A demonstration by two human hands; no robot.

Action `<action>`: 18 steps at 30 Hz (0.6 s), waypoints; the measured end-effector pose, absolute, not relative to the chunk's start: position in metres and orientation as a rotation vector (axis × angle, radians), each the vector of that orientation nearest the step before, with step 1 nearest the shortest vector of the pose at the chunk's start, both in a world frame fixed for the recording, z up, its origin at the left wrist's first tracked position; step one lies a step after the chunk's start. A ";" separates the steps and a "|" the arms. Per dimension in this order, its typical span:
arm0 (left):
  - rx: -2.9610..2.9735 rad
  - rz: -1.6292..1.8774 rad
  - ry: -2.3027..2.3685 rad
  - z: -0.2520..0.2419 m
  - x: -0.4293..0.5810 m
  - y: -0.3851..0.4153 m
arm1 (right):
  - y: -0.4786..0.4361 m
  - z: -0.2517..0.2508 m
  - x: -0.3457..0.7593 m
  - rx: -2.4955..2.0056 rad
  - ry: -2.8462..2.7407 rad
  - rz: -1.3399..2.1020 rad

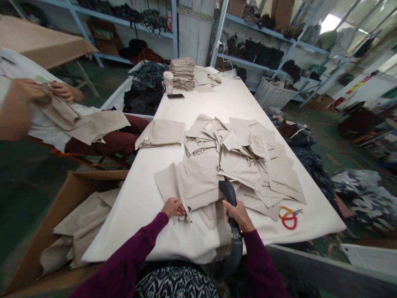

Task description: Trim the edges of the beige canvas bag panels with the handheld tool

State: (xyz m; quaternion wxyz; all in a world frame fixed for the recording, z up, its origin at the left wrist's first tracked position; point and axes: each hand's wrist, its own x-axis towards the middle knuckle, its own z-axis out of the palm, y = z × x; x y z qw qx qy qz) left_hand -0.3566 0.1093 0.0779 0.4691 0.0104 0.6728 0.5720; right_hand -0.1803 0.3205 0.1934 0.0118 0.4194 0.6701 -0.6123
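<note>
We note our left hand [173, 208] resting at the wrist on a beige cloth piece [198, 182] near the close edge of the white table [124, 223], fingers together, pinching its folded edge. Our right hand [238, 216], arm bent in a plum sleeve [263, 265], wraps the grey steamer [228, 194], fingers closed round its handle, hose [236, 248] dropping past the table edge. The cloth lies on a loose heap of pieces [248, 165]; red-handled scissors [288, 219] lie near our right hand.
</note>
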 end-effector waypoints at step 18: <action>2.081 0.144 2.389 0.074 -0.421 0.039 | 0.229 0.186 -0.097 1.254 1.996 -1.761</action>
